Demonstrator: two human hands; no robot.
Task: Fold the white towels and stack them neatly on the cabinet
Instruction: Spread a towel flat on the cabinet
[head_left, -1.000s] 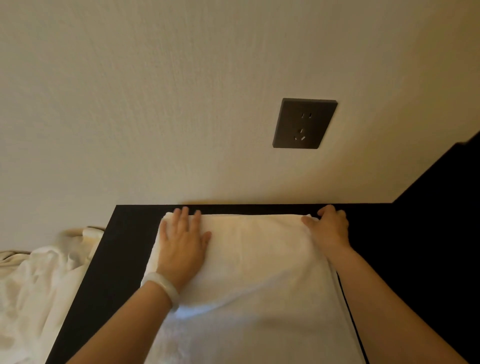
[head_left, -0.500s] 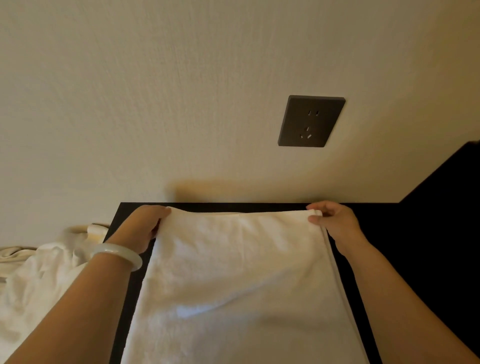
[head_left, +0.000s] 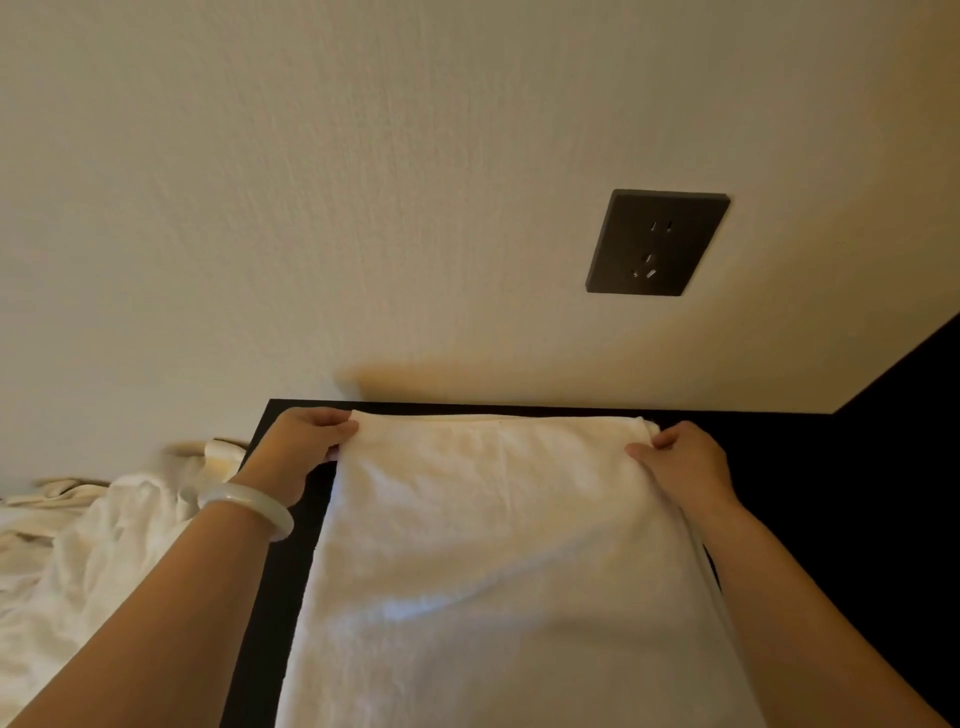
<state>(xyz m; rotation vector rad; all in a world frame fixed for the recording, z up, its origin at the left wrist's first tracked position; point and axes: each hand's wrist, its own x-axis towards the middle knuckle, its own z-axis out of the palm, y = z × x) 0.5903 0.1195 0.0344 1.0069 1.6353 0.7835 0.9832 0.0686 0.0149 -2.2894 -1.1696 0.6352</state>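
Left hand (head_left: 297, 458) and right hand (head_left: 687, 463) pinch the soft white towel (head_left: 493, 545) at its twelve-o'clock corners; uneven pulling could skew it.

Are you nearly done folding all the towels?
Not nearly. Done: one white towel is spread flat on the dark cabinet, its far edge by the wall. In hand: the left hand and right hand each pinch a far corner, likely to fold it. Left: no folded stack shows yet, and a crumpled heap of white cloth waits beside the cabinet on the left.
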